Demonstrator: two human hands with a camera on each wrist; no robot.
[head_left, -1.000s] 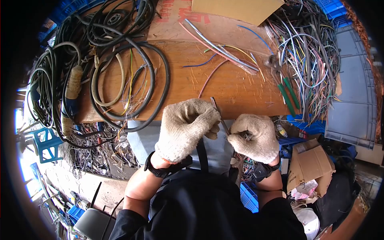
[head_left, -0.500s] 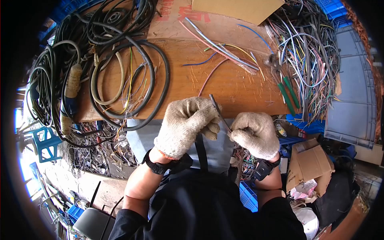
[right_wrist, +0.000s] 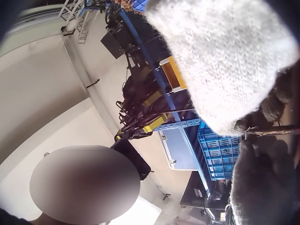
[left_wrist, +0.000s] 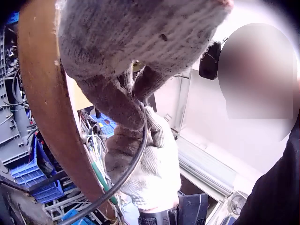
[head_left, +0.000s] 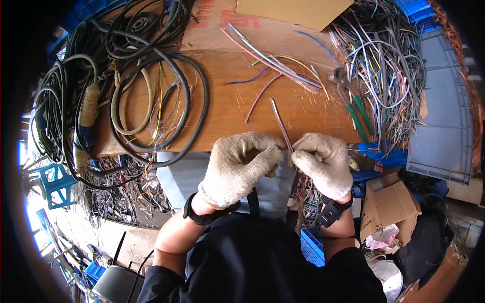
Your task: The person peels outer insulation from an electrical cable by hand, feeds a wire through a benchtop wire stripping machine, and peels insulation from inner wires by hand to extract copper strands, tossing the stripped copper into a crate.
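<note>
Two gloved hands meet in front of me on the head feed, close together just off the near edge of the wooden table (head_left: 227,111), with one dark cable (head_left: 281,121) between them. I see the left hand (head_left: 240,169) with thumb and fingertips pressed together, pinching the dark cable near its lower visible part; the left wrist feed shows the cable running out from those fingers in a curve. The right hand (head_left: 326,165) pinches it too, right beside the left fingertips (from out here I can't make out exactly where one hold ends and the other begins). Above the hands, the cable's free end slants up over the table. Beyond it I have a few loose wires (head_left: 283,68) lying across the wood, and to their right the green-handled pliers (head_left: 355,121), near a big heap of stripped-looking strands (head_left: 389,76). Off to the left, a thick black coil (head_left: 206,101) lies partly over the table's near edge.
</note>
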